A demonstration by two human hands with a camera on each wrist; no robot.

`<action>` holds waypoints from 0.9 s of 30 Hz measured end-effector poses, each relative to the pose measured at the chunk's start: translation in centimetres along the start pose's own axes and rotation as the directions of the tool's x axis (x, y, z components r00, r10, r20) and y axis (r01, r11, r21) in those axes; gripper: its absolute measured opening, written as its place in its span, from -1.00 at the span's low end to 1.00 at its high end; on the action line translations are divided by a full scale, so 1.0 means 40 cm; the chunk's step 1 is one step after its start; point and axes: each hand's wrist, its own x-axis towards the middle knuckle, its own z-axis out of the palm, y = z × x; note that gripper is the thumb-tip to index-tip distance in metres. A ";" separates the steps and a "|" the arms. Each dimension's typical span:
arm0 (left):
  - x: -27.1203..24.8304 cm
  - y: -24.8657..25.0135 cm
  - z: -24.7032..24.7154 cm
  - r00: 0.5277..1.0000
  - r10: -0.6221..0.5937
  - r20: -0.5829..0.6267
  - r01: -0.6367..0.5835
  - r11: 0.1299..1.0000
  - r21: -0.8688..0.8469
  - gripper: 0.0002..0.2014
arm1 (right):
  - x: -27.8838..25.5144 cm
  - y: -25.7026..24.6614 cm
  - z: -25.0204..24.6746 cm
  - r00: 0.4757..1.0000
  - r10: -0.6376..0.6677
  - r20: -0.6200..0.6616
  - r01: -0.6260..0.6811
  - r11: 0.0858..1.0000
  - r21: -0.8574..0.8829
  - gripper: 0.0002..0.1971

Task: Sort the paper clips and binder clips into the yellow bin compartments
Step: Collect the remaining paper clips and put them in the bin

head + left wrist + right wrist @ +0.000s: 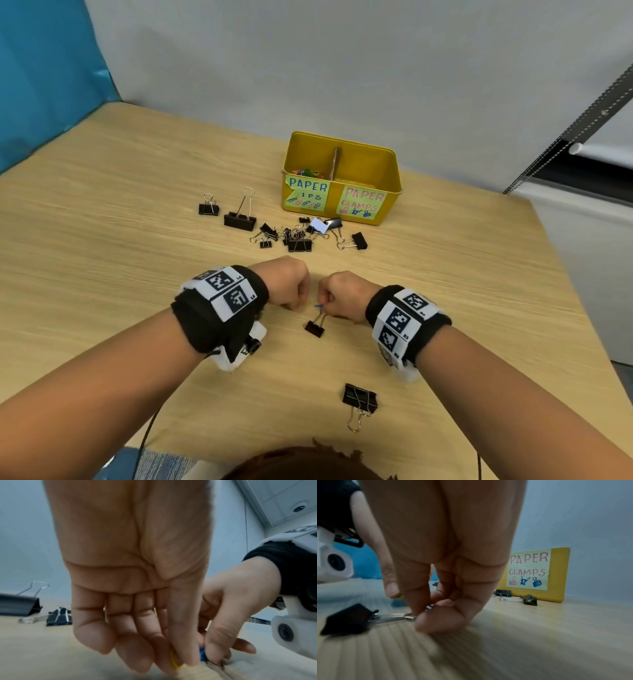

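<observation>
A light wooden tabletop [102,222] is stretching toward a pale grey wall [342,61], while a teal blue sheet [44,68] is hanging at the left and a black beaded strip [565,137] is slanting down a white panel [603,113] at right

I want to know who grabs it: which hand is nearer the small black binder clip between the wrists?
Right. The right hand touches the small black binder clip's wire handles; the left hand is beside it, apart.
</observation>
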 end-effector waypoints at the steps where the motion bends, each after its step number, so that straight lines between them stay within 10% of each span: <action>1: 0.004 -0.004 0.002 1.000 -0.003 -0.019 0.002 0.999 -0.039 -0.86 | 0.005 0.008 0.003 0.999 0.033 0.002 -0.033 0.995 0.098 -0.88; 4: 0.008 -0.011 0.001 0.995 -0.014 -0.101 -0.002 0.987 -0.159 -0.85 | 0.012 0.032 0.006 0.996 0.088 -0.005 -0.069 0.813 0.578 -0.84; 8: 0.011 -0.005 -0.009 0.966 -0.024 -0.256 -0.037 0.972 -0.232 -0.92 | 0.018 0.033 -0.002 0.992 0.099 -0.081 -0.014 0.716 0.698 -0.71; 13: 0.020 -0.001 -0.039 0.927 -0.042 -0.373 -0.096 0.934 -0.344 -0.63 | 0.040 0.030 -0.039 0.971 0.142 -0.193 0.013 0.772 0.635 -0.94; 21: 0.053 0.004 -0.234 0.720 -0.114 -0.684 -0.194 0.914 -0.357 -0.92 | 0.115 -0.031 -0.304 0.802 0.115 -0.586 0.127 0.926 0.356 -0.92; 27: 0.089 -0.135 -0.322 0.783 -0.293 -0.549 0.244 0.956 -0.163 -0.36 | 0.206 -0.068 -0.386 0.777 0.086 -0.623 -0.085 0.996 0.032 -0.48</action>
